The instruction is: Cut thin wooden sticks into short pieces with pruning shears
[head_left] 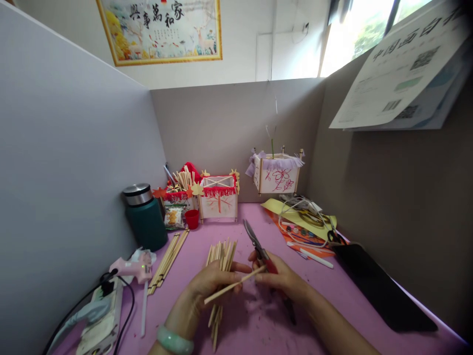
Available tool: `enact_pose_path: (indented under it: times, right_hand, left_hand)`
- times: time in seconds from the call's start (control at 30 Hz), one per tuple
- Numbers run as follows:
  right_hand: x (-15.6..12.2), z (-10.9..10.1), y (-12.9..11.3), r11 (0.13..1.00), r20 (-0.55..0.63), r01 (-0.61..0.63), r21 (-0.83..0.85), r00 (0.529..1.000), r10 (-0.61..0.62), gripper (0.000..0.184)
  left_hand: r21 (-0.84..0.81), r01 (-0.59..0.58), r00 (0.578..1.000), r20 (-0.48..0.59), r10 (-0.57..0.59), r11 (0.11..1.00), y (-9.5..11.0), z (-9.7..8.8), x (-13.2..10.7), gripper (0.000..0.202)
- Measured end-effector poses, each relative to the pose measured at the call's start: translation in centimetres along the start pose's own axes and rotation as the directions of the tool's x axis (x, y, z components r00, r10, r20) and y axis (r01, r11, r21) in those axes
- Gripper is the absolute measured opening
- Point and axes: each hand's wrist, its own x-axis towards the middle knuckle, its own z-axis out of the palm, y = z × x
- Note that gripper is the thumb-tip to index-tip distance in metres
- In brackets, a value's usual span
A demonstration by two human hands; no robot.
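The left hand is curled shut around a bundle of wooden sticks that lies near the middle of the pink worktop. Its fingers also pinch a single stick, which lies slantwise across the near part of the bundle. A pale green bangle sits on that wrist.

Just right of the bundle, the right hand is closed on red-handled snips, and its fingertips touch the single stick's upper end. The snips' blades are slightly parted and point up and away, past the bundle's far end.

Left of the bundle, a second row of sticks lies loose on the worktop. Further left are a pink glue gun and a dark green flask. Behind the bundle, against the partition, stand a red cup and a red-fringed paper lantern. A purple-fringed lantern stands behind and to the right. Well to the right of the bundle lies a flat black pad.
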Motion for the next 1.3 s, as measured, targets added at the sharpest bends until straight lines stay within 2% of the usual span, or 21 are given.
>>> enact_pose_path:
  times: [0.07, 0.17, 0.23, 0.33, 0.53, 0.77, 0.9, 1.07, 1.17, 1.3]
  right_hand:
    - [0.3, -0.3, 0.3, 0.997, -0.112, 0.027, -0.078, 0.993, -0.036, 0.04]
    - [0.4, -0.6, 0.8, 0.93, -0.268, -0.015, -0.368, 0.959, -0.09, 0.036]
    - [0.2, -0.6, 0.9, 0.835, -0.305, -0.065, -0.547, 0.944, -0.126, 0.035]
    - [0.0, -0.4, 1.0, 0.739, -0.302, -0.121, -0.663, 0.946, -0.117, 0.036]
    - [-0.1, 0.1, 1.2, 0.643, -0.29, -0.193, -0.741, 0.956, -0.047, 0.035]
    - [-0.3, 0.7, 1.5, 0.601, -0.291, -0.192, -0.776, 0.954, -0.07, 0.04]
    - [-0.3, 0.8, 1.6, 0.575, -0.285, -0.179, -0.798, 0.954, -0.098, 0.031]
    - [0.1, 0.8, 1.6, 0.514, -0.31, -0.254, -0.819, 0.951, -0.023, 0.021]
    - [0.3, 0.9, 1.9, 0.524, -0.308, -0.269, -0.808, 0.951, 0.013, 0.019]
    - [0.5, 0.5, 2.3, 0.613, -0.291, -0.25, -0.749, 0.956, 0.033, 0.012]
  left_hand:
    - [-0.066, -0.046, 0.996, -0.073, 0.041, 0.997, 0.0, -0.3, 0.1, 0.038]
    - [-0.125, -0.081, 0.986, -0.158, 0.06, 0.989, 0.0, -0.7, 0.3, 0.039]
    - [-0.142, -0.097, 0.978, -0.196, 0.068, 0.985, -0.1, -1.0, 0.4, 0.041]
    - [-0.161, -0.154, 0.965, -0.237, 0.113, 0.975, -0.2, -1.4, 0.6, 0.043]
    - [-0.208, -0.24, 0.96, -0.196, 0.2, 0.948, -0.7, -2.2, 1.1, 0.043]
    - [-0.197, -0.183, 0.96, -0.246, 0.132, 0.963, -0.5, -1.5, 0.9, 0.05]
    - [-0.164, -0.191, 0.962, -0.227, 0.152, 0.968, -0.4, -1.1, 0.9, 0.052]
    - [-0.145, -0.206, 0.964, -0.203, 0.174, 0.968, -0.7, -1.2, 1.2, 0.055]
    - [-0.147, -0.205, 0.961, -0.22, 0.17, 0.968, -1.0, -1.6, 1.4, 0.055]
    - [-0.162, -0.179, 0.964, -0.224, 0.141, 0.97, -1.0, -2.2, 1.4, 0.054]
